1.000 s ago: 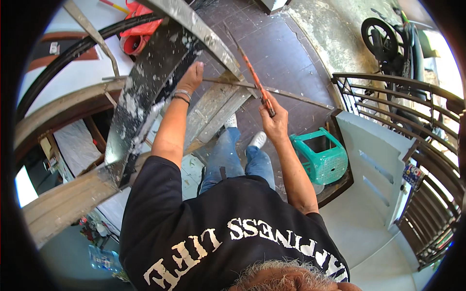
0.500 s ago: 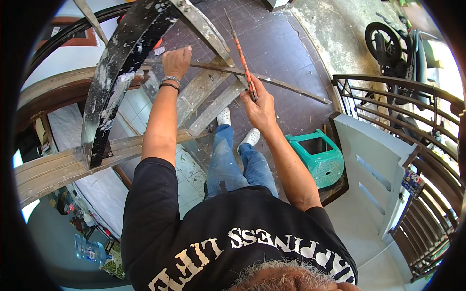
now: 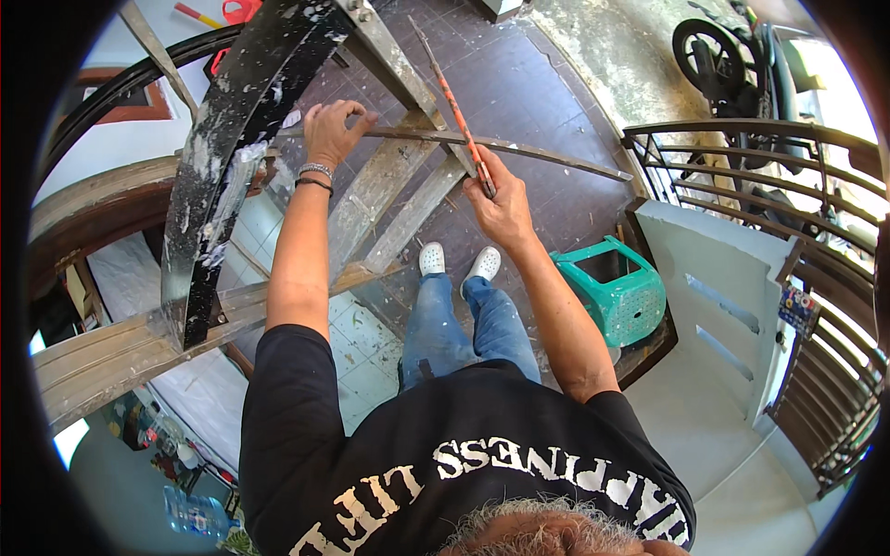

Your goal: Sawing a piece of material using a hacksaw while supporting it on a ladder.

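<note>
My left hand (image 3: 329,134) is loosely curved over a narrow strip (image 3: 547,153), thumb apart from the forefinger; what its fingertips touch is unclear. The strip crosses pale, paint-marked wooden members (image 3: 380,195). Just left of that hand stands a broad black beam (image 3: 227,139) spattered with white paint. My right hand (image 3: 496,204) grips a long, thin, orange tool (image 3: 459,120) with a dark tapered tip pointing up, away from me, over the strip.
Below me are my shoes (image 3: 434,259) on a ledge beside a green plastic stool (image 3: 621,306). A curved dark railing (image 3: 760,148) and a low grey wall (image 3: 705,269) stand right, with a motorbike (image 3: 746,69) beyond. At left are wooden beams (image 3: 102,357) and a water jug (image 3: 190,510).
My left hand moved up and left along the strip, then loosened its fingers. My right hand rose and shifted left with the orange tool.
</note>
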The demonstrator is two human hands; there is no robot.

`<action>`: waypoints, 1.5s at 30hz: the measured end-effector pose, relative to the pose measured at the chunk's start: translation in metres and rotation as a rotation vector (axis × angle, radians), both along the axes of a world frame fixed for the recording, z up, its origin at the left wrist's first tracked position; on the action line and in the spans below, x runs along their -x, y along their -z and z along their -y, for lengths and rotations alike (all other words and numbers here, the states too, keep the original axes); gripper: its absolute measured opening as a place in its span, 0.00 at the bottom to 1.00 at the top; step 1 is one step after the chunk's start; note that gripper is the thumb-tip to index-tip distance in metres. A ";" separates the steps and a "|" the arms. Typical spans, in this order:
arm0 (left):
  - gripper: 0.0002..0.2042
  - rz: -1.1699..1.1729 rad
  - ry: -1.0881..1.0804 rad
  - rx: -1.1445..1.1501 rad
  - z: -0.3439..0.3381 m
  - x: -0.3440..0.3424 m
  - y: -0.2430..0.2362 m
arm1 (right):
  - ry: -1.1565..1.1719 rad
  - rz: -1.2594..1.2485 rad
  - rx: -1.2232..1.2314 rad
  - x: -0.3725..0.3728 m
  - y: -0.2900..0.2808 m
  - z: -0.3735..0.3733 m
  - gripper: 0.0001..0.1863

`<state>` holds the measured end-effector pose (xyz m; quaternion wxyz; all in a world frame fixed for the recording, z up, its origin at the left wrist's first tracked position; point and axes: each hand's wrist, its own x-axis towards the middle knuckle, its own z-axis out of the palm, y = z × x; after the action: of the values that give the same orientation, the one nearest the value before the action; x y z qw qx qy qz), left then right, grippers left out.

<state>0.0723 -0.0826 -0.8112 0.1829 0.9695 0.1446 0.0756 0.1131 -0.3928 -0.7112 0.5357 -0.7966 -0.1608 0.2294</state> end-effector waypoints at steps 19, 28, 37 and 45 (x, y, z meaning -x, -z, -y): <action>0.21 0.123 0.284 -0.026 0.028 -0.002 -0.006 | 0.020 0.113 0.102 0.005 0.002 0.003 0.27; 0.17 -0.013 0.347 -0.025 0.017 -0.003 0.002 | -0.020 0.139 0.093 0.005 0.015 0.008 0.25; 0.14 -0.069 0.313 0.001 0.022 0.000 -0.003 | 0.008 0.142 0.027 0.017 0.028 0.011 0.23; 0.16 -0.095 0.334 0.015 0.027 -0.006 -0.001 | 0.044 0.119 0.033 0.004 0.031 0.018 0.22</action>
<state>0.0781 -0.1096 -0.8107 0.1931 0.9811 -0.0093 -0.0029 0.1088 -0.4110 -0.7422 0.5167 -0.8210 -0.1710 0.1723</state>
